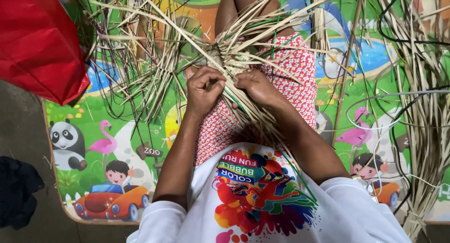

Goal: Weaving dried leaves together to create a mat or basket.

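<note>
A half-woven piece of pale straw strips (229,55) rests on my lap, its loose ends fanning out in all directions, with a few green strands among them. My left hand (204,89) is curled tight, pinching straw strips at the weave's near edge. Touching the same spot from the right, my right hand (257,87) grips other strips. The two hands sit close together over my red-patterned skirt (300,79). The woven centre is partly hidden behind my fingers.
I sit on a colourful cartoon play mat (112,168). A red plastic bag (37,41) lies at the upper left. Long bundles of straw (426,130) and thin wires lie along the right. Dark cloth (16,191) sits on the bare floor at left.
</note>
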